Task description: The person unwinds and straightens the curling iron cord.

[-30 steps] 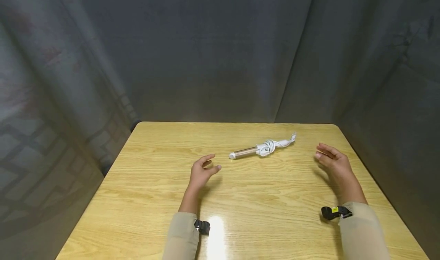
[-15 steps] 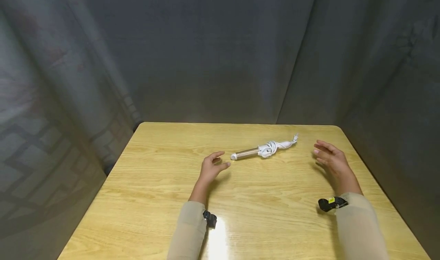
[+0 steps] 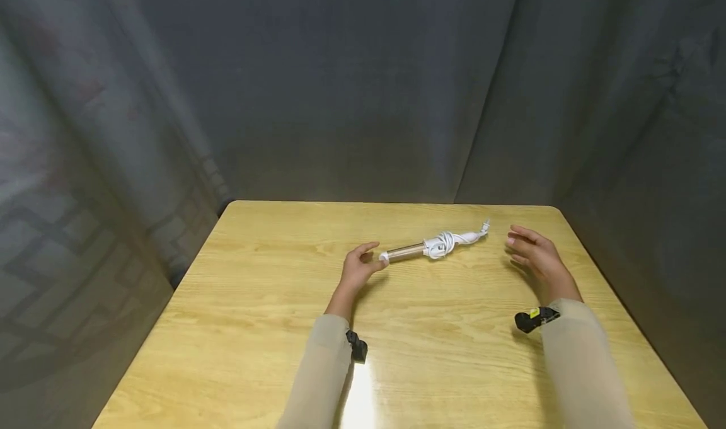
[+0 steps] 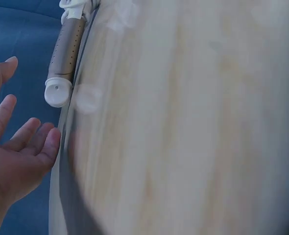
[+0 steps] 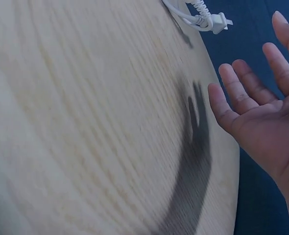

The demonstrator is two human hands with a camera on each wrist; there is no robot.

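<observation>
The left hand [image 3: 358, 268] hovers low over the worktop [image 3: 255, 303] with its fingers spread and relaxed, holding nothing. In the head view its fingertips sit just beside the rounded white tip of the curling iron [image 3: 422, 249]; whether they touch it cannot be told there, and the left wrist view shows the fingers [image 4: 17, 142] a little apart from that tip, palm turned toward it.

The right hand [image 3: 533, 252] is likewise spread, fingers straight and slightly fanned, palm facing inward toward the other hand. It holds nothing and stands near the far end of the curling iron, where the plug [image 5: 218, 20] lies on the wood, with a clear gap between the fingers [image 5: 242, 93] and the plug.

The curling iron lies flat on the far half of the worktop, between the two hands, running slantwise from the left hand's side up toward the right hand's side. Its metal barrel [image 4: 68, 46] points at the left hand; its white handle has the white cord [image 3: 442, 243] wound round it in loops, and the plug end trails off toward the right hand.

Both forearms wear beige sleeves [image 3: 317, 378], each with a small black device [image 3: 533, 319] at the wrist. Dark grey cloth [image 3: 363, 89] hangs behind and beside the pale wooden worktop.
</observation>
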